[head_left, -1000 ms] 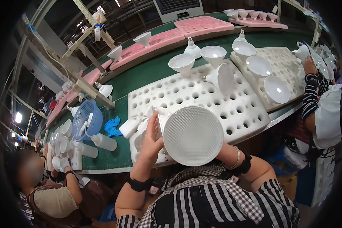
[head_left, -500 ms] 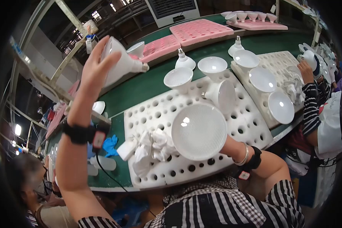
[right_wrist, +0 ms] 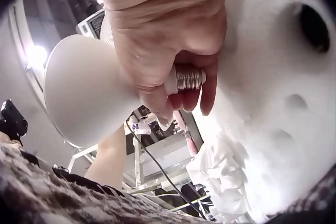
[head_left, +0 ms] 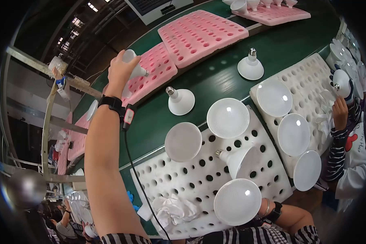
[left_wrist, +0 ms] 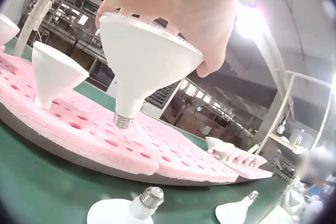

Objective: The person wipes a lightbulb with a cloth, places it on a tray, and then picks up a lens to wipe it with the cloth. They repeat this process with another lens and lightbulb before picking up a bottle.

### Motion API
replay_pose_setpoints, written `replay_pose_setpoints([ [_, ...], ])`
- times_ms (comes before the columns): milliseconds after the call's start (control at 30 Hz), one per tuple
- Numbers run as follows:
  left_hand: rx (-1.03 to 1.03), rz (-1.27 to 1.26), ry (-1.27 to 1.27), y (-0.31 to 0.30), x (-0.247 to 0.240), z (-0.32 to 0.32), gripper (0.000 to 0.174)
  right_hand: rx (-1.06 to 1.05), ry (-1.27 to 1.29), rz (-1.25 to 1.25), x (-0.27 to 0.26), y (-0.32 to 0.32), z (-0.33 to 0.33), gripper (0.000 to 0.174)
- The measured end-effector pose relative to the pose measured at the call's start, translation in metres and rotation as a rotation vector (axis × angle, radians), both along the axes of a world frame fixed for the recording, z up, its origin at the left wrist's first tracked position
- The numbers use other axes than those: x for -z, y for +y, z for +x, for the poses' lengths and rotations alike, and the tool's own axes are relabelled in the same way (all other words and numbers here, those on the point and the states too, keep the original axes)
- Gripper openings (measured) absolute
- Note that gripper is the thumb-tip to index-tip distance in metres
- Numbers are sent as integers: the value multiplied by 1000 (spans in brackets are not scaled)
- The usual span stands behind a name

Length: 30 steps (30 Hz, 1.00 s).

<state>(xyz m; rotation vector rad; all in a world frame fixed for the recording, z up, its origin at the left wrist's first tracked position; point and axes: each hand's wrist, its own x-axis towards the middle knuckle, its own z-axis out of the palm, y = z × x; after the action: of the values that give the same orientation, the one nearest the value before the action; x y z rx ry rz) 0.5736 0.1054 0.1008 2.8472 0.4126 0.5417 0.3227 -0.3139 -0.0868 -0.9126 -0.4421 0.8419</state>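
"Where's the left hand [left_wrist: 178, 3] now?"
"Farther out than before, fingers curled round the rim of a bulb [left_wrist: 142, 61], its screw end pointing down below the grip, over pink foam [left_wrist: 52, 129]."
"The right hand [right_wrist: 168, 35]?"
"Still closed round another bulb's neck [right_wrist: 123, 79], white foam [right_wrist: 262, 98] just beside it."

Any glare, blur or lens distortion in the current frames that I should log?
Head: strong fisheye bend, dark corners, small bright reflections on several lamps, a blurred round patch at lower left.
Left wrist: overhead light flares at upper right, distant background soft.
Right wrist: bright light glares at left; white foam tray looks washed out and soft.
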Motion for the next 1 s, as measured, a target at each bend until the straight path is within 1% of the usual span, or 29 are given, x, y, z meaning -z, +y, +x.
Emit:
replay_pose_setpoints([
  [33,7,0,13,1,6,10,87,3,44,22,2,-2,2,51],
  [100,-59,30,11,1,17,28,85,10,126,65,8,-6,6,50],
  [233,-80,50,48,4,39,57,84,25,271,149,23,-16,10,50],
  [300,38,70,83,18,57,76,81,32,347,188,27,-22,7,49],
  [333,43,64,94,22,64,82,81,36,389,206,29,-25,3,49],
  [400,121,9,134,29,73,94,79,41,473,245,29,-30,-7,49],
  [433,124,68,131,30,76,98,76,39,507,268,28,-32,-9,49],
  [467,124,68,132,34,78,100,76,37,539,292,27,-33,-11,49],
  [533,133,-15,50,33,73,94,74,28,602,338,21,-37,-19,48],
  [667,166,-36,11,39,54,60,69,-15,716,419,7,-44,-35,48],
  [733,179,21,-32,33,42,29,62,-42,773,460,-1,-41,-44,48],
  [767,168,22,-34,31,36,12,62,-55,805,480,-3,-37,-49,47],
  [800,222,0,-48,28,30,-3,57,-68,834,500,-5,-36,-55,47],
  [833,272,-22,-61,23,23,-23,52,-85,865,518,-6,-34,-61,47],
  [867,259,-18,-64,16,14,-46,52,-102,897,537,-6,-32,-69,47],
  [933,311,-12,16,-6,-1,-94,45,-130,958,578,-5,-30,-87,47],
  [967,355,-79,56,-4,-1,-116,36,-146,986,595,-8,-29,-97,47],
  [1000,350,-78,50,-10,-4,-143,36,-153,982,591,-5,-26,-104,47],
])
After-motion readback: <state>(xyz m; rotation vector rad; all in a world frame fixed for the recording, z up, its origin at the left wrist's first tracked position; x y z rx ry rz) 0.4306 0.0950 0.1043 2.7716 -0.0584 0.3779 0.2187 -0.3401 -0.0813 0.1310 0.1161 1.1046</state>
